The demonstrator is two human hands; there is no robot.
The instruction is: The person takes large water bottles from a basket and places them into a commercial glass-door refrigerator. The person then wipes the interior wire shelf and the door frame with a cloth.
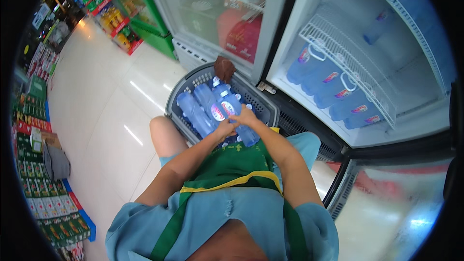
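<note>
A grey plastic shopping basket stands on the floor between my knees. It holds several blue-tinted plastic water bottles, some lying slanted, such as the water bottle at the left. Over the basket's near right part, a labelled water bottle lies tilted, its white cap pointing away from me. My right hand grips this bottle around its middle. Close beside it, my left hand has its fingers against the same bottle; how firmly it grips cannot be seen. Lower bottles are mostly hidden, with white caps showing.
At the right is an open fridge with several bottles under a white wire shelf. Its glass door swings out near my right side. A brown cloth hangs on the basket's far rim. Stacked cartons line the left.
</note>
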